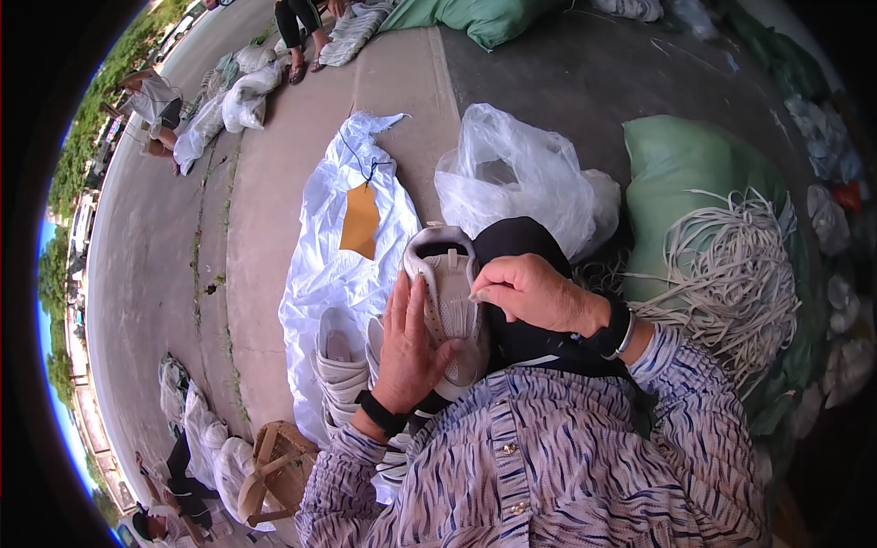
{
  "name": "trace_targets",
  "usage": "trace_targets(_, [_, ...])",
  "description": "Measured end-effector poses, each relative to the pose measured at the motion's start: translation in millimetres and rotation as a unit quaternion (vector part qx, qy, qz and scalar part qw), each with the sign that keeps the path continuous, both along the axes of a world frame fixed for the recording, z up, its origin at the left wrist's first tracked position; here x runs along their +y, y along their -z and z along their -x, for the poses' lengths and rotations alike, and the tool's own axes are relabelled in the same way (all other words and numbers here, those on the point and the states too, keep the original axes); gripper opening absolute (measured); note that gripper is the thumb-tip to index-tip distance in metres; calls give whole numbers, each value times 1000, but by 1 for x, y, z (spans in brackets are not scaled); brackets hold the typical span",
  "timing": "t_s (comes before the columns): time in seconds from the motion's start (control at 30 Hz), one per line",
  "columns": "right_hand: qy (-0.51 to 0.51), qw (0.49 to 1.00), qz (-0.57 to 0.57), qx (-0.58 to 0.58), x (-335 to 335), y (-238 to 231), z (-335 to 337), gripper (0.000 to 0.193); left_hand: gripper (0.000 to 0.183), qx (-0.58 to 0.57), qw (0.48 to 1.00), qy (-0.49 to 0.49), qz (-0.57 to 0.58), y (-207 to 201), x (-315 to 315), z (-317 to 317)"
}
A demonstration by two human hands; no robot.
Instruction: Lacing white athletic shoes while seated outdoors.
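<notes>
A pale grey sneaker [454, 290] rests in my lap, its heel opening pointing away from me. My left hand [408, 352] grips its left side, with fingers stretched along the upper and the thumb across the toe. At the sneaker's right edge, beside the eyelets, my right hand [528, 290] is closed in a pinch. What sits between its thumb and forefinger is too small to make out. More light sneakers [340, 361] are stacked to the left of my left hand. A large bundle of whitish shoelaces [731, 274] lies to my right.
The laces lie on a stuffed green sack [671, 160]. A clear plastic bag [521, 169] stands ahead, next to a white plastic sheet [315, 228] with an orange-yellow card [360, 222]. A wicker basket [279, 470] is at lower left. Other people sit farther off, near white sacks [248, 99].
</notes>
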State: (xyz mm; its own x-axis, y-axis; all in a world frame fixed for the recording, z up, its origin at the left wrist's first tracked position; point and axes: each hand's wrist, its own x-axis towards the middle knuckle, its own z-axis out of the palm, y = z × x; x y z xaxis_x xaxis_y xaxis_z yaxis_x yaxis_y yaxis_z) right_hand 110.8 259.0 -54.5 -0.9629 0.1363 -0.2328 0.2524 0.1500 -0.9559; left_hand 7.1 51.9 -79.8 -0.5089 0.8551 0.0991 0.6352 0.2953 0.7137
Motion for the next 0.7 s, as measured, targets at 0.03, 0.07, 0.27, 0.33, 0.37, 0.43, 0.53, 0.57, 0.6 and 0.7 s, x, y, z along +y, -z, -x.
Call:
trace_targets(0.03, [-8,993,-88,81,-8,1,-13,12,85,45,998,18,39,-2,-10,-12])
trace_targets(0.07, [-42,992,-99,69,-14,2,-30,12,83,53,997,24,45,-3,-21,-21])
trace_targets(0.27, [-130,958,-256,9,-38,16,-76,10,72,96,993,5,75,2,-51,-62])
trace_targets(0.33, [-58,981,-179,50,-45,18,-71,7,68,82,995,-10,60,3,-51,-68])
trace_targets(0.37, [13,991,-116,62,-49,19,-67,5,65,82,995,-6,48,2,-50,-70])
trace_targets(0.43, [24,990,-129,59,-55,19,-59,3,54,104,994,-30,22,-2,-49,-63])
trace_targets(0.53, [-11,976,-194,101,-58,22,-48,6,30,119,992,-38,31,-8,-45,-45])
trace_targets(0.57, [-6,973,-192,129,-58,24,-45,6,30,122,991,-38,24,-7,-40,-40])
trace_targets(0.6, [11,977,-175,119,-58,27,-41,4,24,-83,992,-96,-2,-6,-34,-35])
trace_targets(0.7, [41,986,-131,95,-59,35,-34,5,23,-258,952,-154,-52,-3,-17,-28])
